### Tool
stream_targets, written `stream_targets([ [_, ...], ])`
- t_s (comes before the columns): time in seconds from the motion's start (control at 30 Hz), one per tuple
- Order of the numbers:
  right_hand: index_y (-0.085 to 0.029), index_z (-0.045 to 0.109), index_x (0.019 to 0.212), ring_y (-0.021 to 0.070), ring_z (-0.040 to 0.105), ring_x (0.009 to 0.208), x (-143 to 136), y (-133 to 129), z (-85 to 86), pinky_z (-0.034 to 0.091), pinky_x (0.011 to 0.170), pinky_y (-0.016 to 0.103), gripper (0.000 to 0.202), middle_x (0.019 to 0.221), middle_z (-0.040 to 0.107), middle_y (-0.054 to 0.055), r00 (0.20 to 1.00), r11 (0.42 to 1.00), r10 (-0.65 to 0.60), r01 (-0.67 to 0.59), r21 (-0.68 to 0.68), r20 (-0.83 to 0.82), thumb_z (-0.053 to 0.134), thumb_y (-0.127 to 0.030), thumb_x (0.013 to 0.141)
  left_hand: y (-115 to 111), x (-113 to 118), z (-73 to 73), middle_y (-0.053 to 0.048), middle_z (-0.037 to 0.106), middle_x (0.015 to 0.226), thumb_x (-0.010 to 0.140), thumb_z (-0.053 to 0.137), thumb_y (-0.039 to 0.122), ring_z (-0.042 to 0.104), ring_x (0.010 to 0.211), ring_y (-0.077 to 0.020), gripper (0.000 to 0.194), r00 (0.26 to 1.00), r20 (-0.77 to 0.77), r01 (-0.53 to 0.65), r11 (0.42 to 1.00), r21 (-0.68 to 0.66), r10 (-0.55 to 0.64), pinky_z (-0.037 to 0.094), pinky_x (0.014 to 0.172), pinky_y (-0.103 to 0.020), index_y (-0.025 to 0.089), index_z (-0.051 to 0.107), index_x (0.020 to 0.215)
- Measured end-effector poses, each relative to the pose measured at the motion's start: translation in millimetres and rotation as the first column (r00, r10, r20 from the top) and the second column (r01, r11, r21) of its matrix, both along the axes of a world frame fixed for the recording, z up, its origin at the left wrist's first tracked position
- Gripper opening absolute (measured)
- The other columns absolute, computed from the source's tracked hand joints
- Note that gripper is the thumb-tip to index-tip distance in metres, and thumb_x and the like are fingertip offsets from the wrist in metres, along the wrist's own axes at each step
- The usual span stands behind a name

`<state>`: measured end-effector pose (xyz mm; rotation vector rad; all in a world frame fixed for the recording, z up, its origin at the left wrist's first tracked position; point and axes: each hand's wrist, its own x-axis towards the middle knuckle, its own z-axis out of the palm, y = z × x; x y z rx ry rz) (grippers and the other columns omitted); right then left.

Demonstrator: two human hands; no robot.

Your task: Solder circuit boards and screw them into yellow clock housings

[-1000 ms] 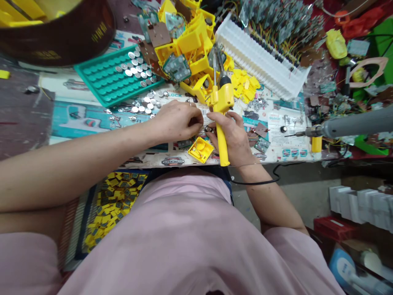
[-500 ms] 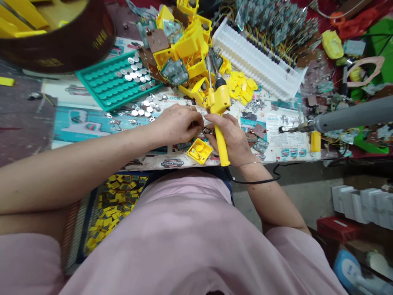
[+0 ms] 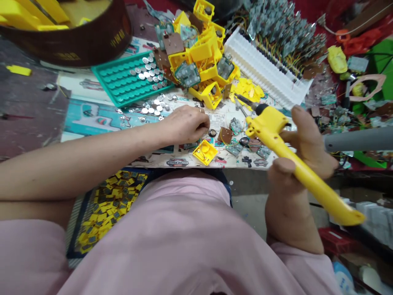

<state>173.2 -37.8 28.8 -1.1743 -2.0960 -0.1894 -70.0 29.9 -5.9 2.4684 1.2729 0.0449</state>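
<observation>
My left hand [image 3: 190,126] rests near the work surface with its fingers curled together; whatever they hold, if anything, is hidden. Just right of its fingertips lies a small round black part [image 3: 212,133], and below them sits an open yellow housing [image 3: 205,152] with thin wires inside. My right hand [image 3: 302,149], raised at the right, is wrapped round a yellow soldering gun [image 3: 274,133], whose tip points up and left. Green circuit boards [image 3: 236,125], a brown square [image 3: 225,135] and another round part [image 3: 244,141] lie between the hands.
A green tray [image 3: 123,80] of silver discs stands at the left, behind loose discs [image 3: 151,110]. Yellow housings [image 3: 202,51] are piled at the back beside a white rack [image 3: 267,69]. A brown round tub [image 3: 76,45] fills the back left. A grey tube [image 3: 362,139] reaches in from the right.
My right hand has moved right and up, away from my left hand, carrying the yellow soldering gun. The boards and round parts it covered now show. My left hand has barely moved.
</observation>
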Motion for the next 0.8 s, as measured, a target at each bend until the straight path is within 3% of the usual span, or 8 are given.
stream_targets([
  [0.1, -0.026, 0.069, 0.125, 0.0180, 0.074, 0.074, 7, -6, 15.7, 0.056, 0.060, 0.028, 0.043, 0.102, 0.078, 0.004, 0.995, 0.990, -0.034, 0.046, 0.131, -0.092, 0.049, -0.052, 0.097, 0, 0, -0.8, -0.006, 0.075, 0.102, 0.089, 0.045, 0.023, 0.070, 0.099, -0.0203, 0.034, 1.000, 0.007, 0.008, 1.000, 0.006, -0.008, 0.049, 0.085, -0.029, 0.017, 0.075, 0.104],
  [0.17, -0.030, 0.067, 0.127, 0.0174, 0.074, 0.071, 9, -9, 19.2, 0.058, 0.059, 0.028, 0.038, 0.104, 0.078, 0.002, 0.997, 0.999, 0.018, -0.015, 0.037, -0.071, 0.061, -0.041, 0.092, 0, 0, -0.8, -0.006, 0.075, 0.100, 0.088, 0.045, 0.022, 0.070, 0.097, -0.0201, 0.034, 1.000, 0.012, 0.008, 1.000, 0.009, -0.009, 0.049, 0.084, -0.028, 0.018, 0.075, 0.103],
  [0.27, -0.030, 0.066, 0.127, 0.0174, 0.074, 0.067, 12, -14, 19.0, 0.059, 0.059, 0.028, 0.044, 0.098, 0.079, 0.001, 0.998, 0.995, 0.057, -0.057, -0.077, -0.002, 0.072, -0.032, 0.083, 1, -1, -0.9, -0.006, 0.075, 0.099, 0.087, 0.046, 0.022, 0.070, 0.096, -0.0195, 0.033, 1.000, 0.019, 0.009, 1.000, 0.018, -0.009, 0.048, 0.083, -0.028, 0.018, 0.075, 0.102],
  [0.57, -0.024, 0.071, 0.092, 0.0126, 0.068, 0.054, 0, -13, 30.1, 0.051, 0.046, 0.021, 0.013, 0.077, 0.077, 0.001, 0.979, 0.982, 0.169, -0.158, -0.104, 0.117, 0.073, -0.032, 0.082, -1, -2, -4.2, -0.007, 0.075, 0.103, 0.089, 0.044, 0.023, 0.068, 0.101, -0.0215, 0.035, 0.999, 0.031, 0.008, 1.000, -0.005, -0.008, 0.047, 0.088, -0.031, 0.019, 0.074, 0.106],
  [0.7, -0.023, 0.071, 0.086, 0.0102, 0.064, 0.049, -5, -9, 33.9, 0.050, 0.046, 0.020, 0.011, 0.069, 0.075, -0.001, 0.973, 0.979, 0.176, -0.158, -0.127, 0.146, 0.072, -0.034, 0.084, -1, -1, -5.2, -0.007, 0.075, 0.103, 0.090, 0.045, 0.025, 0.068, 0.101, -0.0222, 0.034, 0.999, 0.041, 0.001, 1.000, -0.007, -0.001, 0.047, 0.088, -0.033, 0.019, 0.074, 0.105],
  [0.8, -0.025, 0.073, 0.088, 0.0127, 0.067, 0.054, -2, -8, 32.8, 0.054, 0.050, 0.023, 0.013, 0.073, 0.076, 0.000, 0.982, 0.965, 0.152, -0.123, -0.233, 0.110, 0.072, -0.038, 0.083, -1, 0, -4.4, -0.007, 0.075, 0.102, 0.090, 0.045, 0.026, 0.068, 0.102, -0.0218, 0.034, 0.999, 0.039, -0.006, 1.000, -0.005, 0.006, 0.047, 0.087, -0.032, 0.019, 0.074, 0.105],
])
